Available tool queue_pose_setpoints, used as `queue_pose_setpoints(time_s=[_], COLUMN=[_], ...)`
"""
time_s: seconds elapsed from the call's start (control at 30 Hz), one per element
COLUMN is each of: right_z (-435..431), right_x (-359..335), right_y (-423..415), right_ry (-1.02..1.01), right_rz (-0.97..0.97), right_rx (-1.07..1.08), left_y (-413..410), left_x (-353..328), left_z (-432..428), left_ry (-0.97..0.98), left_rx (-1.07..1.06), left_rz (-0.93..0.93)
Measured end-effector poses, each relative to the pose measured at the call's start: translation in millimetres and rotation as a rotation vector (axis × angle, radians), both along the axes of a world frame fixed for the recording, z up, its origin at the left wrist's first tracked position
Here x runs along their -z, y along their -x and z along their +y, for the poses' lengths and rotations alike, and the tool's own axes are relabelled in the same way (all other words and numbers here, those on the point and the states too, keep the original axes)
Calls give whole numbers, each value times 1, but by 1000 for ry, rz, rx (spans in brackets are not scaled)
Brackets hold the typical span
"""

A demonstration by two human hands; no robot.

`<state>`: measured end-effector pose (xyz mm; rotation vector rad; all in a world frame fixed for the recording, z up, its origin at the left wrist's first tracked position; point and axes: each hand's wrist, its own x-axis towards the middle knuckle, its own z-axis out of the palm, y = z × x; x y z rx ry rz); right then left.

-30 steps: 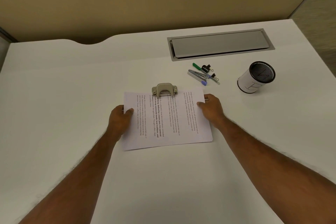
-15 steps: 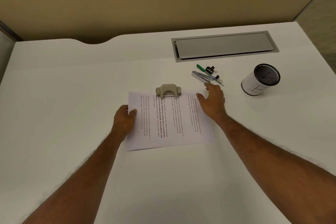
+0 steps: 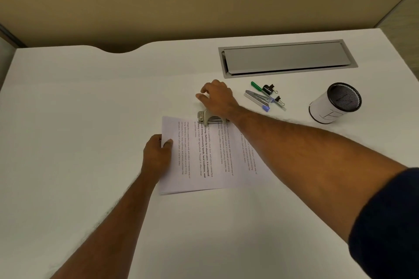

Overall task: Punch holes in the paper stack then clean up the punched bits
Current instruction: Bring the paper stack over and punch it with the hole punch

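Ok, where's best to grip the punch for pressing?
Take the punch by its arched lever, from above: its mouth faces you with the paper in it, so the front is blocked. The right hand is over it; the left hand pinches the paper's left edge.

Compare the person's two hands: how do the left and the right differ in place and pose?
The left hand pinches the left edge of the paper stack, thumb on top; the right hand, fingers loosely curled, lies over the hole punch. The left hand sits nearer the person, the right hand farther out. Both are bare, over the white desk.
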<state>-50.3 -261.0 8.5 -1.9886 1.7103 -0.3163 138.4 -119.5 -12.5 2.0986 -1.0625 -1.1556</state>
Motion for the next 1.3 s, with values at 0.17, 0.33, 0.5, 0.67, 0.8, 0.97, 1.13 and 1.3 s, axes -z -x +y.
queue_pose_setpoints(time_s=[0.17, 0.33, 0.5, 0.67, 0.8, 0.97, 1.13, 1.3], right_z=[-14, -16, -16, -18, -23, -25, -24, -23], right_x=[12, 25, 37, 43, 51, 52, 50, 44], right_y=[-14, -13, -13, -12, -12, -12, -12, -14], right_ry=[109, 192, 228, 194, 126, 97, 80, 42], right_rz=[184, 168, 186, 201, 262, 261, 261, 255], right_rx=[-111, -75, -89, -124, -129, -132, -121, -120], left_y=[-1, -2, -1, -1, -1, -2, -3, -4], left_x=[6, 6, 5, 4, 6, 9, 7, 6], left_z=[0, 0, 1, 1, 3, 2, 2, 1], left_ry=[21, 16, 26, 19, 27, 30, 32, 31], left_rx=[0, 0, 4, 6, -4, -19, -10, -7], left_rz=[-15, 16, 10, 5, 28, 39, 48, 54])
